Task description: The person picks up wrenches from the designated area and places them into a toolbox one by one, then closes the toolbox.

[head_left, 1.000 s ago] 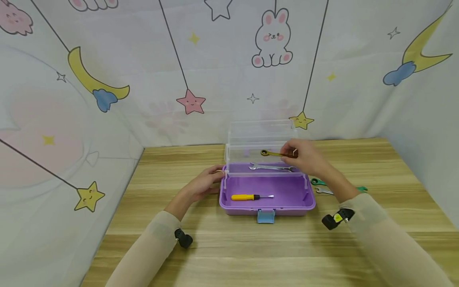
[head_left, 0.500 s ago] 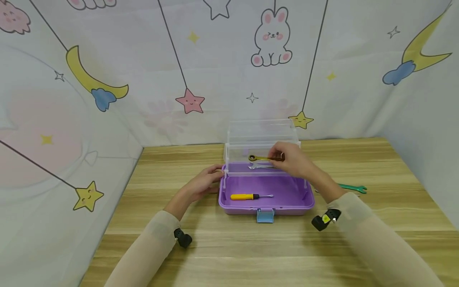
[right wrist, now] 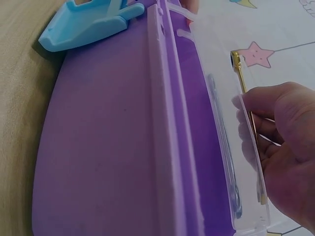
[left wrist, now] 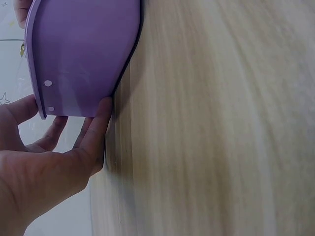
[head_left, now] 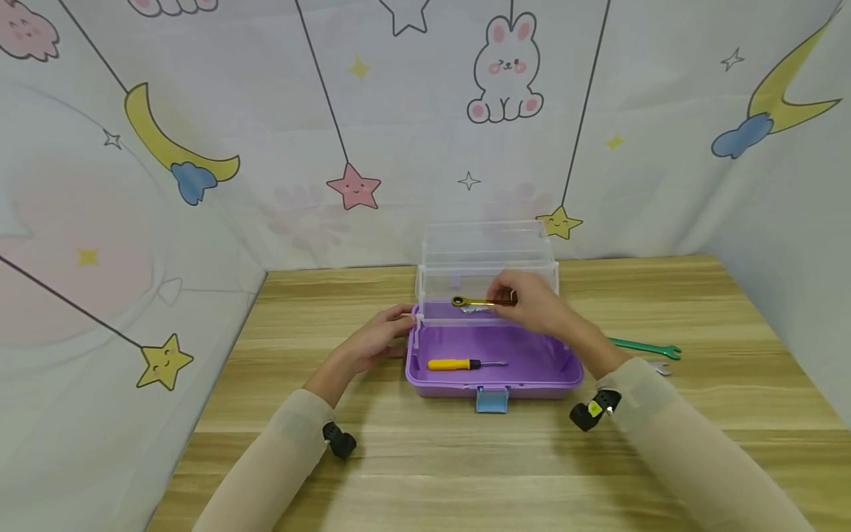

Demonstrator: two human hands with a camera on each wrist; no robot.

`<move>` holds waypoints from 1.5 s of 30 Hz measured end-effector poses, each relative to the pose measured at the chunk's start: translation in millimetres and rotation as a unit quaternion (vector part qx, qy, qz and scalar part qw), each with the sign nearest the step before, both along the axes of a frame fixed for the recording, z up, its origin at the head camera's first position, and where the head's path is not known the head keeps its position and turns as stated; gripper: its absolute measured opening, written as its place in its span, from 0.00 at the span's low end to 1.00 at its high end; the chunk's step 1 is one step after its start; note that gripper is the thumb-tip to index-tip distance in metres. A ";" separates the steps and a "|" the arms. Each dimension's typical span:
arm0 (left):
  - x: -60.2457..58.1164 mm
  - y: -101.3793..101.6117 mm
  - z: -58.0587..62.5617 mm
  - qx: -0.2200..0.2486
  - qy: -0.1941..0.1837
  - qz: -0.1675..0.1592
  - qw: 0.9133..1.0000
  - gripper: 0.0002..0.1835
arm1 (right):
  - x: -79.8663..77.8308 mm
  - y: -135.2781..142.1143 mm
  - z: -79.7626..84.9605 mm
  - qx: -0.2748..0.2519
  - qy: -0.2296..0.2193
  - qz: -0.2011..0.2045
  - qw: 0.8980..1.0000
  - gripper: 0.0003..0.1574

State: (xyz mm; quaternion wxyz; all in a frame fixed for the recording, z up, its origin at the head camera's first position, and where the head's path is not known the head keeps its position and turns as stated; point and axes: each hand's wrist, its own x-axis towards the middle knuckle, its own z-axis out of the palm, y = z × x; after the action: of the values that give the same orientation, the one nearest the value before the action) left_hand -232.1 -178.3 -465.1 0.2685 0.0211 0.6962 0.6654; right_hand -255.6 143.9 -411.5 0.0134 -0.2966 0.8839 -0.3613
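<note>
My right hand [head_left: 528, 299] pinches a gold ratcheting wrench [head_left: 473, 301] just over the clear raised tray of a purple toolbox [head_left: 432, 389]. The wrench lies sideways, its ring end pointing left. In the right wrist view a silver wrench [right wrist: 224, 140] rests in that tray beside the gold wrench [right wrist: 241, 73]. My left hand [head_left: 375, 341] grips the toolbox's left end. The left wrist view has its thumb [left wrist: 24, 109] at the rim and its fingers against the end wall. A yellow-handled screwdriver [head_left: 452, 364] lies in the lower compartment.
The toolbox's clear lid [head_left: 488, 240] stands raised at the back, close to the patterned cloth [head_left: 412, 133]. A blue latch [head_left: 492, 400] hangs down at the front. Right of the box, a green wrench [head_left: 648, 347] and a silver wrench [head_left: 661, 368] lie partly hidden by my right forearm.
My right hand has carried the gold wrench left and lower over the tray, covering more of the silver wrench there. My left hand has stayed at the toolbox's end.
</note>
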 end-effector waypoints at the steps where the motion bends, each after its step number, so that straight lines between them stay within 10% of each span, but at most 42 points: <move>1: 0.2 -0.1 0.3 0.000 -0.002 0.001 1.000 0.23 | 0.1 -0.3 -0.8 0.001 -0.001 0.001 1.000 0.08; 45: -0.9 -1.3 -1.8 0.006 0.001 -0.005 1.000 0.23 | 4.0 6.6 2.7 -0.008 -0.003 0.004 1.000 0.07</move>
State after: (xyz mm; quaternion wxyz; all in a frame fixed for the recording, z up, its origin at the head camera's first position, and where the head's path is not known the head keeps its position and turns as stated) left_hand -233.0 -179.6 -466.9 0.2711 0.0265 0.6924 0.6681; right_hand -251.6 150.5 -408.8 0.0149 -0.2989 0.8799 -0.3690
